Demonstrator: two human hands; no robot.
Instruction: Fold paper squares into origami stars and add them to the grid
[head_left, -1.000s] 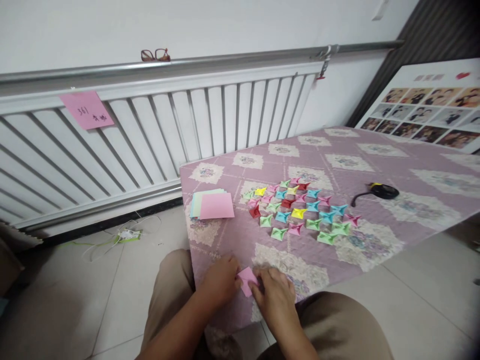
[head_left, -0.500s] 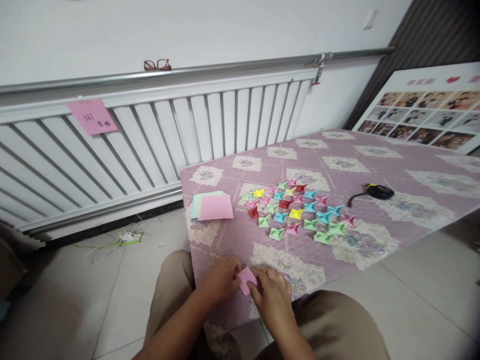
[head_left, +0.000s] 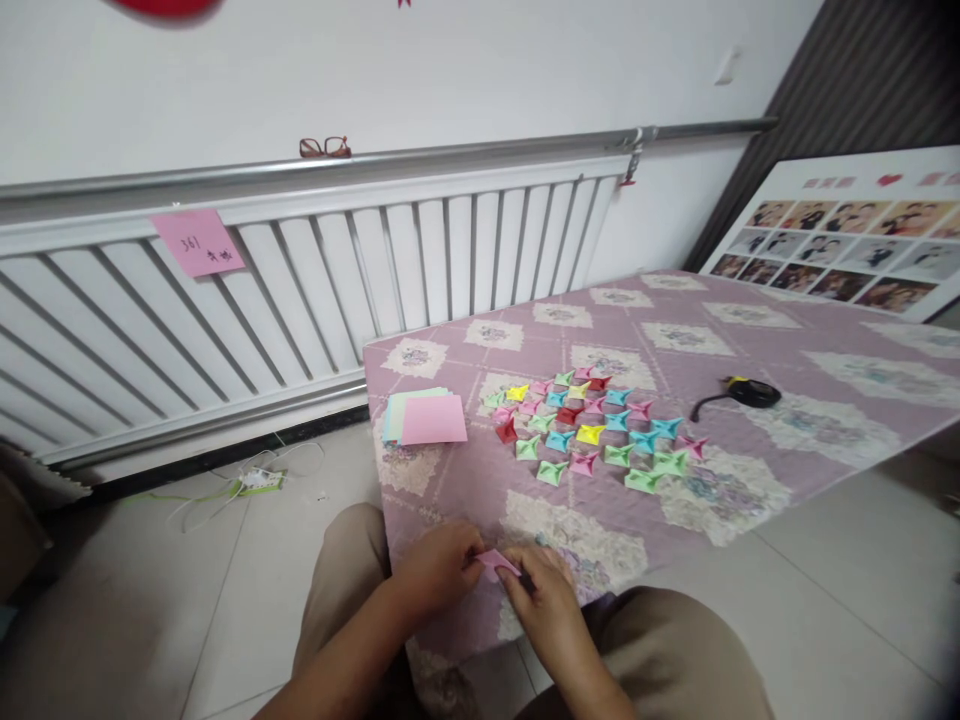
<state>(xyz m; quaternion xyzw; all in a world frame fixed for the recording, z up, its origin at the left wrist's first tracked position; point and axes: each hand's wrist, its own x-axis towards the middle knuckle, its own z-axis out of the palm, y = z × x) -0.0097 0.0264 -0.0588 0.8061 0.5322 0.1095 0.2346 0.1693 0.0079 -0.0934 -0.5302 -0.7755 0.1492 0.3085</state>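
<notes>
A small folded piece of pink paper is held between both hands over the near edge of the table. My left hand pinches its left corner, with the fingers closed. On the other side, my right hand grips the paper between thumb and fingers. Beyond the hands lies a cluster of folded paper shapes in pink, green, blue, yellow and red. A stack of square paper sheets, pink on top, rests to the left of them.
The table wears a purple patterned cloth. At its right lies a black corded object with a yellow part. A white radiator runs behind, with glasses on the pipe above. A photo board leans at back right.
The pink paper has tilted between my fingers, so it now looks flatter and narrower. Both hands keep their grip. The whole view has shifted slightly, showing more of the wall above.
</notes>
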